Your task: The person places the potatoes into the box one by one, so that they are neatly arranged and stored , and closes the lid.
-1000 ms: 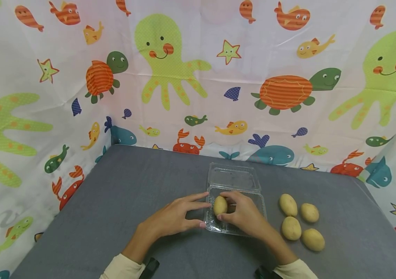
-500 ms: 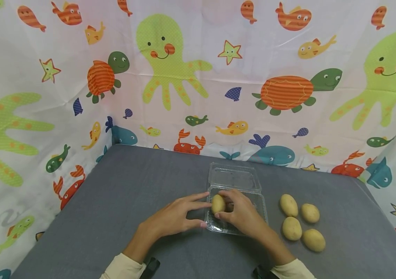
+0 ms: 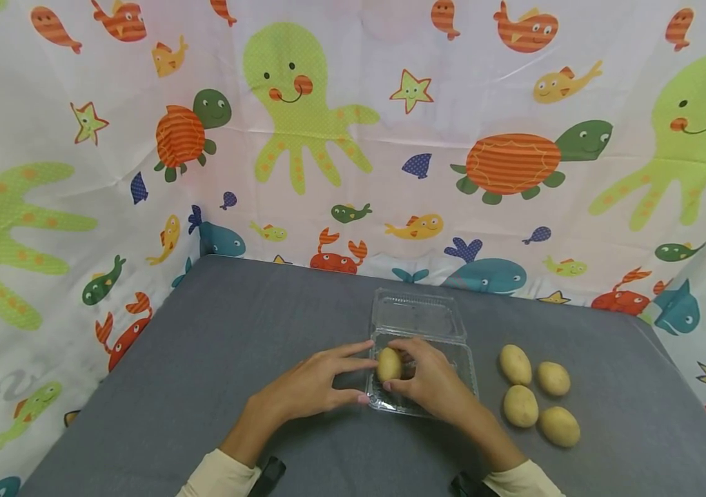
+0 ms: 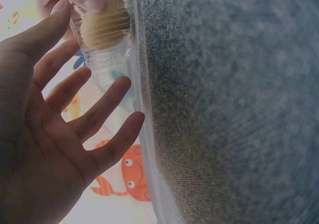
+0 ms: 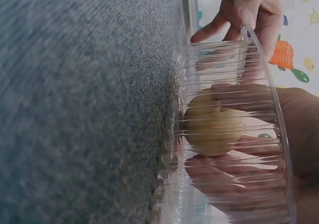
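Note:
A clear plastic clamshell container (image 3: 466, 367) lies on the grey cloth with its lid (image 3: 416, 314) folded back. Inside, by the left wall, a pale yellow potato (image 3: 389, 364) sits low, seen through the ribbed side in the right wrist view. My right hand (image 3: 436, 381) reaches over the front wall and holds this potato between thumb and fingers. Spread fingers of my left hand (image 3: 318, 383) reach to the container's left edge, the thumb tip right at the rim in the left wrist view. Nothing lies in the left palm (image 4: 55, 139).
Several loose potatoes (image 3: 520, 407) are grouped on the cloth to the right of the container, close to my right forearm. Behind the grey table (image 3: 266, 310) hangs a white curtain (image 3: 353, 83) printed with sea animals, which also runs along both sides.
My right hand has shifted the potato slightly left, toward the container's left wall, and then stayed there. The left hand has kept its place.

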Action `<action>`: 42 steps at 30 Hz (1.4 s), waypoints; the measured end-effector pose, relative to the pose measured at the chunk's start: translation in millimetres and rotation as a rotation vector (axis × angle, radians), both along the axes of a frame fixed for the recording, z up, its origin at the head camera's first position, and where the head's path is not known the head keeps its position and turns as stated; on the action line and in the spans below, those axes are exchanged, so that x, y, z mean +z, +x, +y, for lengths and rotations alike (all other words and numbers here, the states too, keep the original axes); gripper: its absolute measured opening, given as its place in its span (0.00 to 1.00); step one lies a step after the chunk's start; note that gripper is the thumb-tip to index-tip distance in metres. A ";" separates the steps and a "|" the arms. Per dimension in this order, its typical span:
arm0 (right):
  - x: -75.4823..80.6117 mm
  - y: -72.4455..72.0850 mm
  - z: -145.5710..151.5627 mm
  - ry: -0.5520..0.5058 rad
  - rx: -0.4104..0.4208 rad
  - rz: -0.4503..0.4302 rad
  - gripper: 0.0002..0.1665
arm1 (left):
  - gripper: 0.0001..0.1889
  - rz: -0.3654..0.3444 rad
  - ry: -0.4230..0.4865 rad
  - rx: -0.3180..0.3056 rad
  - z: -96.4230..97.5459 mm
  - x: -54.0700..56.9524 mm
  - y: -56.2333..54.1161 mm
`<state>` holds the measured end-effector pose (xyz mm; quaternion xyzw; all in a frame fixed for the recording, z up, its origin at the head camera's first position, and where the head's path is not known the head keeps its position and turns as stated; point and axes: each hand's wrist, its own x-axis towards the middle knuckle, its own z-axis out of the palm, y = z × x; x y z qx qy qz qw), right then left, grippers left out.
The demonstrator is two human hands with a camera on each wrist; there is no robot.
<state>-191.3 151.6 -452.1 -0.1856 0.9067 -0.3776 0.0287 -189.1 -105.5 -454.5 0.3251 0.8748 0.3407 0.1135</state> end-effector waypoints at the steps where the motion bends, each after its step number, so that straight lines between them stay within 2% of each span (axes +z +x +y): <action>1: 0.5 0.4 -0.2 0.010 -0.007 0.005 0.39 | 0.33 0.000 -0.001 0.000 0.1 0.1 0.2; 23: 0.4 2.9 2.9 0.083 -0.060 0.099 0.40 | 0.33 0.005 -0.001 -0.013 0.3 3.7 0.8; 34: 2.9 4.0 16.0 -0.021 -0.041 0.067 0.41 | 0.33 0.013 0.010 -0.017 -0.2 4.3 1.7; 42: 5.7 8.3 27.6 -0.038 -0.047 0.086 0.39 | 0.33 0.012 0.007 -0.014 0.6 4.3 1.7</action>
